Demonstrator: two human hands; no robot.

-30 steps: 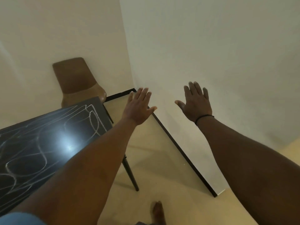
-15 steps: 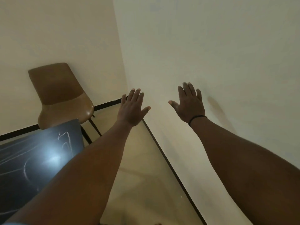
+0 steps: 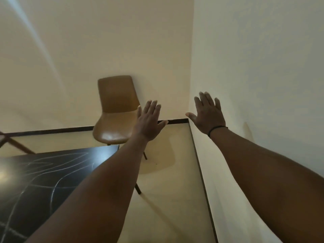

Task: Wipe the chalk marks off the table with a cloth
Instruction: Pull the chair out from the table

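Note:
A black table (image 3: 43,186) fills the lower left, its top covered in looping white chalk marks (image 3: 57,183). Both my arms are stretched out ahead, past the table's right corner. My left hand (image 3: 149,121) is held up flat with fingers straight, holding nothing. My right hand (image 3: 208,114) is also spread flat and empty, close to the right wall, with a dark band at the wrist. No cloth is in view.
A brown chair (image 3: 115,113) stands against the far wall beyond the table corner. A cream wall (image 3: 263,67) with a dark skirting strip runs along the right. Pale floor (image 3: 171,181) lies between table and wall. Wooden legs (image 3: 14,142) show at far left.
The view has swung left: the chair now sits near the middle and more of the table shows. Both hands stay raised, flat and empty.

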